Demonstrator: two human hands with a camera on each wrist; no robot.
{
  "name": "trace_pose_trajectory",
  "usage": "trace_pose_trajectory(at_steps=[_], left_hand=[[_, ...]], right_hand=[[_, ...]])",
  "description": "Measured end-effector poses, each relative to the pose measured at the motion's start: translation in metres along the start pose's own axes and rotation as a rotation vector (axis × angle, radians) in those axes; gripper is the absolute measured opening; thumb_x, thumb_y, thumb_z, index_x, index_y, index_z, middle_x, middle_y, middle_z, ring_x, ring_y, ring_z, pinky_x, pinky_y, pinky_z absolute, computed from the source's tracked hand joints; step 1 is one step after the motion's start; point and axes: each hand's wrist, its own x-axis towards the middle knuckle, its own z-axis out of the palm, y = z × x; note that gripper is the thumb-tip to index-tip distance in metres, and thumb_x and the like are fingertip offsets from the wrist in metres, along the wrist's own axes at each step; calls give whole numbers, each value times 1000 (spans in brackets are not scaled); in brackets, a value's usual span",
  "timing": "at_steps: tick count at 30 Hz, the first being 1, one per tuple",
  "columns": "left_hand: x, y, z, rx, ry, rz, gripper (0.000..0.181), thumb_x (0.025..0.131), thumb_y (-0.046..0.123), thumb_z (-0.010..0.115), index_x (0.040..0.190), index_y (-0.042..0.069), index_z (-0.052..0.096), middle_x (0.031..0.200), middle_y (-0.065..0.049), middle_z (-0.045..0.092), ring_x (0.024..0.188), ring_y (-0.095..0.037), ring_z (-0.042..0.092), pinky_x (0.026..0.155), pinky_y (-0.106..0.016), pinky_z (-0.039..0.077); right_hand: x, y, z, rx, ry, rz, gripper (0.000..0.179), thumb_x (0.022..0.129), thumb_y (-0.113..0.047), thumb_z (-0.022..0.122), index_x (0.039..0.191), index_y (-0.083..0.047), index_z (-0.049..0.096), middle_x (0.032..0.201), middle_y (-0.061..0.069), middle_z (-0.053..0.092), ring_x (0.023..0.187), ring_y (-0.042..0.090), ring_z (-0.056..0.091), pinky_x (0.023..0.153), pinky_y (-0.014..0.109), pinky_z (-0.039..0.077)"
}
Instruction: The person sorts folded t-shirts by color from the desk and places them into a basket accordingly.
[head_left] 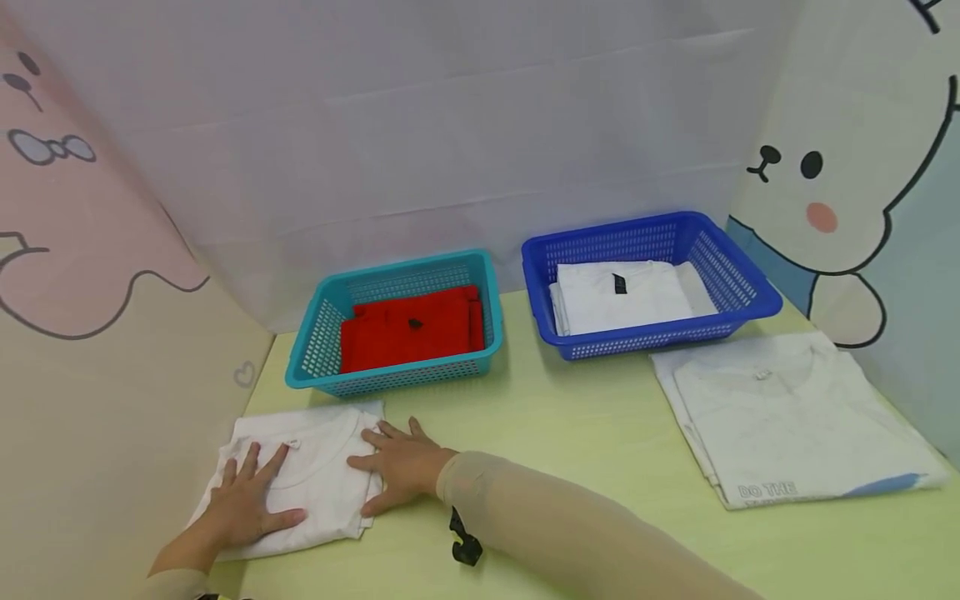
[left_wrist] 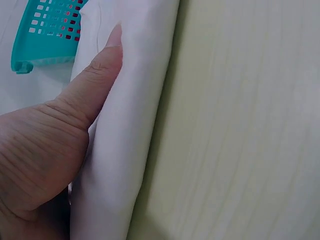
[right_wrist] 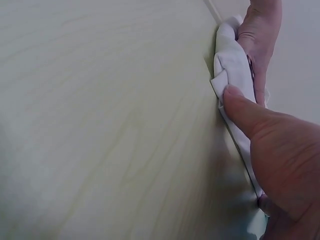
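A folded white T-shirt [head_left: 322,492] lies on the table at the left, its collar and small neck label toward the back. My left hand [head_left: 243,508] rests on its left part with fingers spread. On the shirt's right edge lies my right hand [head_left: 405,467], fingers also spread, fingertips over the cloth. In the left wrist view the left thumb [left_wrist: 97,75] lies along the white fabric [left_wrist: 125,120]. The right wrist view has the right thumb [right_wrist: 245,110] at the shirt's folded edge [right_wrist: 232,70], with the left hand [right_wrist: 260,40] beyond it.
Behind the shirt stands a teal basket [head_left: 405,379] holding folded red clothing [head_left: 420,329]. A blue basket [head_left: 645,342] with folded white clothing [head_left: 622,296] is to its right. Another folded white T-shirt [head_left: 795,425] with printing lies at the right. Walls [head_left: 450,150] border the table.
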Motion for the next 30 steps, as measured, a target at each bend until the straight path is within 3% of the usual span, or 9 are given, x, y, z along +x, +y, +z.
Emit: trace_pose_trajectory(at_steps=[10, 20, 30], left_hand=[[1, 18, 2, 24, 26, -1, 109, 65, 75, 55, 145, 8, 22, 140, -38, 10, 116, -67, 10, 77, -80, 13], [5, 42, 4, 38, -14, -40, 112, 63, 80, 50, 144, 7, 23, 140, -38, 9, 116, -68, 9, 77, -79, 15], [15, 81, 6, 96, -6, -32, 117, 58, 88, 39, 145, 10, 24, 140, -38, 12, 115, -68, 13, 77, -78, 21]], right_hand=[[-11, 12, 1, 1, 29, -17, 79, 70, -77, 47, 139, -49, 19, 151, -9, 12, 138, 19, 6, 105, 54, 10], [-29, 28, 4, 21, 39, -57, 78, 72, -76, 45, 140, -48, 19, 151, -8, 11, 138, 20, 4, 105, 56, 8], [-58, 59, 8, 67, 72, -105, 77, 73, -75, 44, 141, -44, 22, 151, -6, 11, 138, 20, 3, 103, 59, 8]])
